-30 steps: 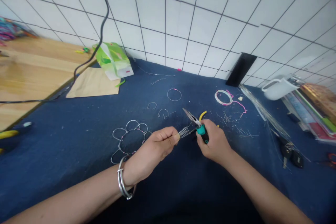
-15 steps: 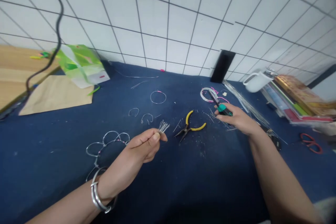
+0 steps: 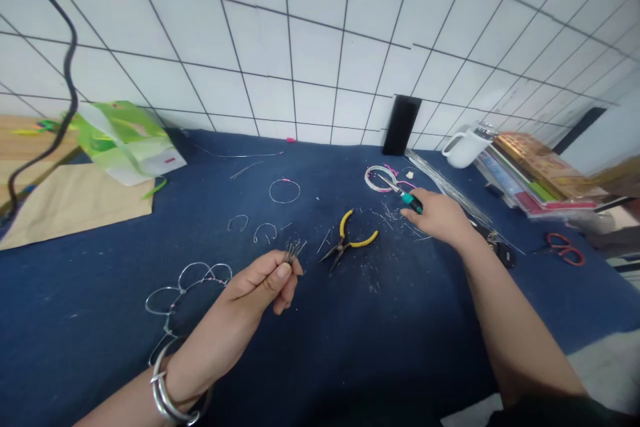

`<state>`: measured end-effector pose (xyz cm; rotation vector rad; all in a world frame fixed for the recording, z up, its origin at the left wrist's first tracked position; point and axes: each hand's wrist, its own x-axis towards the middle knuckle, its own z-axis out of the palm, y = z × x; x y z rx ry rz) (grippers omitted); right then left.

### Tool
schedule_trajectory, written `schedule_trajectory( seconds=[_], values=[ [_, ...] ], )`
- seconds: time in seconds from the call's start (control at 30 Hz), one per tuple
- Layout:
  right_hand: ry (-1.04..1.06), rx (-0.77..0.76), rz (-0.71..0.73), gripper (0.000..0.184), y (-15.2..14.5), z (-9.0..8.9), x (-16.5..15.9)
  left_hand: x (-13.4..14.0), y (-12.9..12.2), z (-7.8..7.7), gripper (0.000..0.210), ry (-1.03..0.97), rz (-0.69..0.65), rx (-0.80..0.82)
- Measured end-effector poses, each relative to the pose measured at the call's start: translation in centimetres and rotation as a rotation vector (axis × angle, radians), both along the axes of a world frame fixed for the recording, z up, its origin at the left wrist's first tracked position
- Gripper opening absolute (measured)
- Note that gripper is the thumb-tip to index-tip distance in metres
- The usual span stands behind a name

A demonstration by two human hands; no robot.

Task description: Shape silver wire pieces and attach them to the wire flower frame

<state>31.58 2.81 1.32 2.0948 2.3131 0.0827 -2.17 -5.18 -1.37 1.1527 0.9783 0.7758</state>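
Note:
My left hand (image 3: 260,283) pinches a small bundle of short wire pieces (image 3: 293,251) between thumb and fingers, above the blue cloth. My right hand (image 3: 437,213) reaches out to the right and grips teal-handled pliers (image 3: 403,193), their jaws pointing toward a coil of wire with pink thread (image 3: 379,178). Yellow-handled pliers (image 3: 350,240) lie on the cloth between my two hands. A wire flower frame of several loops (image 3: 187,283) rests just left of my left wrist, which wears silver bangles.
A blue cloth (image 3: 350,347) covers the table up to a white tiled wall. Small wire loops (image 3: 285,190) lie in the middle. A green bag (image 3: 125,140) and brown paper (image 3: 70,203) sit left; a white mug (image 3: 463,147), stacked books (image 3: 540,173), keys and red scissors (image 3: 565,248) sit right.
My right hand has carried the teal pliers away from the wire bundle toward the coil at the right. The yellow pliers came into view. My view has swung rightward.

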Motion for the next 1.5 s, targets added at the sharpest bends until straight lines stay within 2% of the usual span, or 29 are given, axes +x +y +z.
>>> schedule_trajectory(
  seconds=[0.07,0.2,0.4,0.53,0.63,0.73,0.77,0.83,0.93,1.1,1.17,1.3,1.4,1.5],
  values=[
    [-0.003,0.006,-0.002,0.041,-0.1,-0.1,-0.3,0.1,-0.1,0.2,0.018,-0.001,0.010,0.026],
    [0.019,0.090,0.152,0.047,0.7,-0.6,-2.6,0.2,-0.1,0.6,0.018,0.006,0.025,0.091],
    [0.024,0.107,0.256,0.051,5.9,-1.4,-7.8,0.0,0.0,0.9,0.019,-0.026,0.063,0.126],
    [0.085,0.133,0.328,0.048,8.1,-0.9,-11.9,-0.3,0.2,1.2,0.019,-0.092,0.090,0.154],
    [0.162,0.093,0.463,0.035,6.7,0.1,-14.9,-0.5,0.5,1.2,0.019,-0.147,0.112,0.141],
    [0.260,-0.046,0.651,0.025,2.9,1.4,-16.8,-0.5,0.6,0.8,0.019,-0.204,0.124,0.114],
    [0.318,-0.118,0.731,0.026,1.5,1.9,-17.0,-0.5,0.5,0.7,0.019,-0.217,0.125,0.105],
    [0.651,-0.381,0.847,0.027,-1.0,2.7,-17.1,-0.4,0.2,0.5,0.022,-0.225,0.103,0.091],
    [0.931,-0.469,0.763,0.029,-3.6,3.1,-16.7,-0.1,-0.4,0.3,0.029,-0.203,0.007,0.086],
    [1.117,-0.453,0.620,0.020,-6.0,1.9,-16.3,0.3,-1.1,0.5,0.033,-0.111,-0.138,0.116],
    [1.112,-0.352,0.587,0.018,-6.9,1.4,-16.3,0.3,-1.1,0.6,0.030,-0.034,-0.160,0.201],
    [0.938,-0.101,0.584,0.012,-8.3,0.7,-16.2,0.5,-1.4,0.5,0.020,0.132,-0.150,0.387],
    [0.894,-0.108,0.533,0.012,-8.9,0.0,-16.0,0.7,-1.7,0.2,0.021,0.218,-0.098,0.367],
    [0.914,-0.135,0.444,0.013,-9.1,-0.8,-15.9,1.0,-1.9,-0.3,0.034,0.255,-0.045,0.300]
  ],
)
